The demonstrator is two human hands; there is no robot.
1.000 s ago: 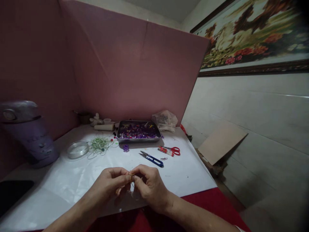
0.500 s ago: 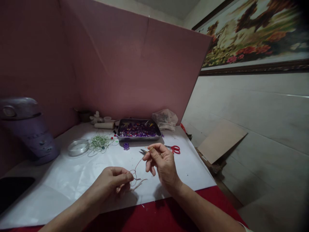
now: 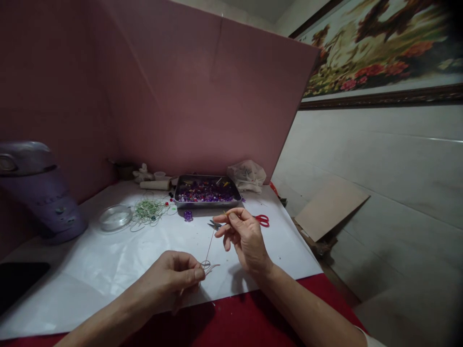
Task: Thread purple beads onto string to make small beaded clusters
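- Pinching one thread (image 3: 209,248) narrowly between fingertips: two hands, left hand (image 3: 181,273) and right hand (image 3: 246,237), both in front of one tray (image 3: 208,205).
- Thread's long axis slants from left hand up to right hand, pointing trayward.
- One red-handled scissors (image 3: 264,220), front-right of tray.

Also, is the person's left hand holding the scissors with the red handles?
No, the left hand pinches a thin cord, while the red-handled scissors lie on the white sheet, beyond the right hand.
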